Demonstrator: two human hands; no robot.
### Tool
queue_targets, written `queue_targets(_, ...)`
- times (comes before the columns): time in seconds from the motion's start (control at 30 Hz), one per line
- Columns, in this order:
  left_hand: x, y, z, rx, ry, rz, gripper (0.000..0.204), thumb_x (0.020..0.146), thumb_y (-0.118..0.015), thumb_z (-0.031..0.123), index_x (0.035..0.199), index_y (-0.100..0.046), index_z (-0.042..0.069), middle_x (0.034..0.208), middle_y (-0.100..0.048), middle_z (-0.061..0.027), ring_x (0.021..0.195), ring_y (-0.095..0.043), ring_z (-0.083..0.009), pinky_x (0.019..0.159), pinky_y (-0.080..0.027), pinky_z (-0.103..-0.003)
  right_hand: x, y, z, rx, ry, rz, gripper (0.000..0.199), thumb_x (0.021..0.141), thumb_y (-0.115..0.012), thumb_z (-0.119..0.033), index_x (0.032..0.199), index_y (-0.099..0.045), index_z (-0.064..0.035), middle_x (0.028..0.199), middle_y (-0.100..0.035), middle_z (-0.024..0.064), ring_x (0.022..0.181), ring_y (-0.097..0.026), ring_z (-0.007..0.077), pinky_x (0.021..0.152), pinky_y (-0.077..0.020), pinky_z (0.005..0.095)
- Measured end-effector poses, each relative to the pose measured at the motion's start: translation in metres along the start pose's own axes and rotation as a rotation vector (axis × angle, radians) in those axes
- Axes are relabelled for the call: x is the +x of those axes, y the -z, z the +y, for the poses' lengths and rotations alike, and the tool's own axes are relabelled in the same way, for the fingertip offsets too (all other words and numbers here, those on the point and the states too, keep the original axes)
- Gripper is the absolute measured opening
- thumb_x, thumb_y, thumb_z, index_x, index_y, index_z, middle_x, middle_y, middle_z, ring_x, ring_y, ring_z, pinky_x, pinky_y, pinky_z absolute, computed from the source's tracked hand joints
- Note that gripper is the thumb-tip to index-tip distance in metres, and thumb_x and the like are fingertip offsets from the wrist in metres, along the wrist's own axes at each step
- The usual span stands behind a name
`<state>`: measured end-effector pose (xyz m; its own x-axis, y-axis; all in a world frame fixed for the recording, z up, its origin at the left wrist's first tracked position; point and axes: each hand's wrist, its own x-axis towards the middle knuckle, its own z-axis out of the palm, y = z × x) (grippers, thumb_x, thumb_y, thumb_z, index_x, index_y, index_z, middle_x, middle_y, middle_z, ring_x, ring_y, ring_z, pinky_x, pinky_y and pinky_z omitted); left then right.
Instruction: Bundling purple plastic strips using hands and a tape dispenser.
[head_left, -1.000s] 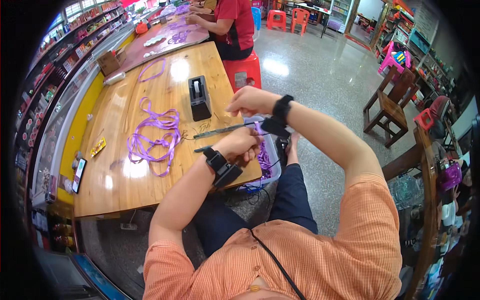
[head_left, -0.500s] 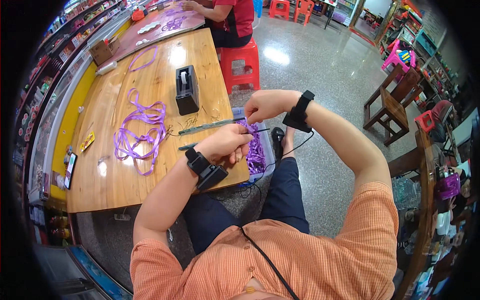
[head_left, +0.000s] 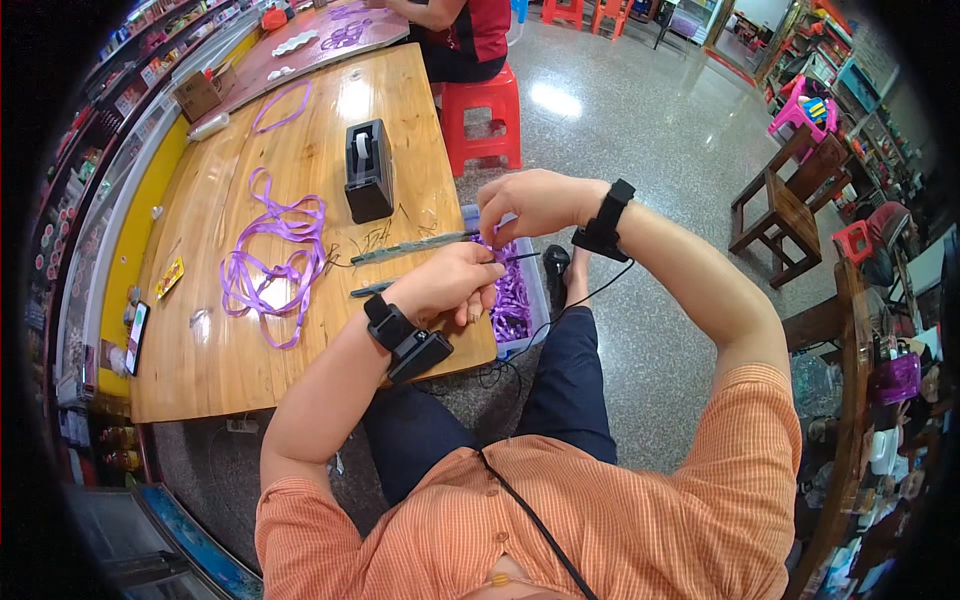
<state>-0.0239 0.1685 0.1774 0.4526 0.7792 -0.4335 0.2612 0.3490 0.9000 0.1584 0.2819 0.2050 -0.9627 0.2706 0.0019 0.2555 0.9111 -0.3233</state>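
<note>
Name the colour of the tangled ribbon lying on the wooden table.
Purple: the ribbon shows best in the head view.

From your head, the left fisheye looks down and forward, your shirt [head_left: 450, 520] close at six o'clock. You get the wooden table [head_left: 215, 210] toward ten and the floor [head_left: 620, 110] farther off toward one.
</note>
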Motion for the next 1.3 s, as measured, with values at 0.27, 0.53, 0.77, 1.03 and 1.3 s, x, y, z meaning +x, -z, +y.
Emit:
queue_targets(0.27,0.005,0.002,-0.007,-0.025,0.01,-0.013,0.019,0.099,-0.053,0.018,0.088,-0.053,0.002,0.067,-0.06,-0.0041,0.042,-0.054,-0.0093,0.036,-0.043,-0.023,0.015,-0.013,0.012,0.02,0.046,-0.176,0.02,0.081,-0.067,-0.016,0.099,-0.076,-0.0128,0.109,-0.064,0.0091,0.108,-0.058,0.0293,0.092,-0.0475,0.0375)
queue_targets(0.53,0.005,0.002,-0.007,-0.026,-0.005,-0.009,0.018,0.101,-0.052,0.019,0.092,-0.055,0.003,0.063,-0.059,-0.001,0.04,-0.051,-0.0058,0.035,-0.039,-0.019,-0.045,-0.047,0.038,0.995,-0.372,0.286,0.036,0.088,-0.061,-0.01,0.124,-0.063,-0.0085,0.116,-0.066,0.007,0.104,-0.059,0.016,0.093,-0.0468,0.032)
queue_targets(0.77,0.001,0.003,-0.003,-0.015,0.003,-0.029,0.023,0.1,-0.051,0.021,0.083,-0.054,0.005,0.064,-0.06,-0.002,0.042,-0.053,-0.007,0.036,-0.041,-0.021,-0.042,-0.117,0.027,1.607,-0.292,0.369,0.033,0.092,-0.06,-0.018,0.121,-0.062,-0.002,0.115,-0.066,0.0061,0.106,-0.061,0.0167,0.096,-0.0473,0.0334)
queue_targets(1.03,0.001,-0.002,0.001,-0.004,0.027,-0.011,0.018,0.102,-0.049,0.019,0.094,-0.054,0.004,0.063,-0.059,-0.0005,0.039,-0.05,-0.0053,0.036,-0.039,-0.019,-0.03,-0.148,0.04,1.907,-0.27,0.306,0.021,0.094,-0.064,-0.016,0.111,-0.064,-0.003,0.115,-0.066,0.0065,0.105,-0.064,0.0196,0.092,-0.0523,0.0403)
queue_targets(1.3,0.002,0.001,-0.005,-0.021,0.007,-0.032,0.017,0.102,-0.049,0.019,0.1,-0.054,0.003,0.063,-0.059,-0.0004,0.04,-0.05,-0.0052,0.035,-0.039,-0.019,-0.019,-0.129,0.01,1.902,-0.329,0.321,0.024,0.094,-0.064,-0.018,0.114,-0.063,-0.0053,0.112,-0.067,0.0056,0.103,-0.065,0.0198,0.09,-0.0554,0.0415)
